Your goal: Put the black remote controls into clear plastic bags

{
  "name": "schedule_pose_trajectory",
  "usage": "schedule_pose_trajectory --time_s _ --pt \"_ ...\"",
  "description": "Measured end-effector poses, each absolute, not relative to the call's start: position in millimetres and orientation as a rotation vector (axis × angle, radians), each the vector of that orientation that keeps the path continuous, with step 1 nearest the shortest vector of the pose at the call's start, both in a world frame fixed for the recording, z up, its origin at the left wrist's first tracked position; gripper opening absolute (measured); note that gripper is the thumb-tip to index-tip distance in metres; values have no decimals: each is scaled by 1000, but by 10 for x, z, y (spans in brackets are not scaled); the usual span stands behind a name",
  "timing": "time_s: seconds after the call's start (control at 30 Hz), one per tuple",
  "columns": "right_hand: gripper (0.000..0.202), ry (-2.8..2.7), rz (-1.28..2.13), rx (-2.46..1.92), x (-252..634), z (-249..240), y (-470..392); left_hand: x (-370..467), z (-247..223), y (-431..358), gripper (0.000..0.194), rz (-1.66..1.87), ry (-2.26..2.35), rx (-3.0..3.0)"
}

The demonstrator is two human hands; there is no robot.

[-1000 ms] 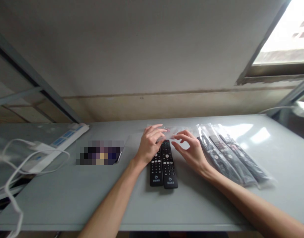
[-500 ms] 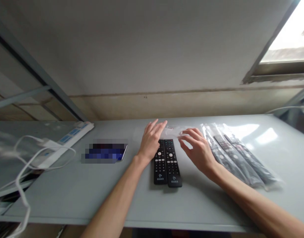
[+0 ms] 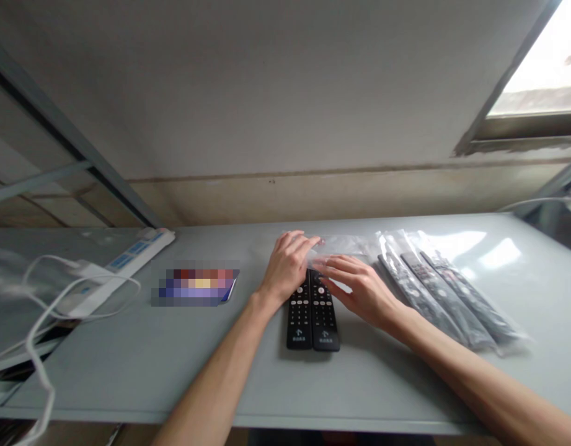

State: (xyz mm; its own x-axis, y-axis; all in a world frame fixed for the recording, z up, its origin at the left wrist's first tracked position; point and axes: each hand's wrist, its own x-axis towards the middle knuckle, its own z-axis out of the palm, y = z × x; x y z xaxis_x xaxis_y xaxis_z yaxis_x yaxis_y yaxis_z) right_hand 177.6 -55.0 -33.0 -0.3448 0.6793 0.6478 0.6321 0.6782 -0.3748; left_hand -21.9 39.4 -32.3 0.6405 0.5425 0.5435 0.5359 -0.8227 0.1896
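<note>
Two black remote controls, a left one (image 3: 299, 322) and a right one (image 3: 325, 323), lie side by side on the grey table, their top ends partly covered by my hands. My left hand (image 3: 285, 267) is open over the upper end of the left remote, fingers stretched forward at a clear plastic bag (image 3: 353, 244) that lies flat behind the remotes. Over the top of the right remote reaches my right hand (image 3: 357, 284), open, its fingers extended leftward and the thumb apart beneath them. Whether the fingertips touch the remotes or only the plastic, I cannot tell.
Several remotes in clear bags (image 3: 446, 294) lie slanted on the right. A phone with a blurred-out screen (image 3: 196, 287) lies to the left. Farther left are a white power strip (image 3: 122, 269) and white cables (image 3: 41, 359). The wall (image 3: 285, 198) rises behind the table (image 3: 266, 390).
My right hand has moved left, from beside the remotes to over the top of the right one. My left hand has come slightly lower. The remotes have shifted slightly.
</note>
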Motion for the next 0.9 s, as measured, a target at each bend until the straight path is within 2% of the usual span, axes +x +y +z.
schedule_pose_trajectory --time_s 0.4,0.53,0.63,0.7,0.8,0.9 --pt "29 -2177 160 -986 1752 -279 -582 -153 -244 277 16 781 730 2887" --pt "33 -2211 154 -994 1756 -272 -598 -140 -258 289 19 779 721 2894" --pt "26 -2189 144 -999 1761 -220 -600 -123 -266 277 19 704 721 2905" --pt "20 -2078 108 -1025 1783 -149 -610 -114 -264 257 19 665 749 2916" --pt "31 -1777 50 -1193 1831 -40 -674 -106 -257 230 22 664 774 2910" --pt "24 -1606 170 -1401 1821 -47 -820 -103 -253 216 25 670 796 2891"
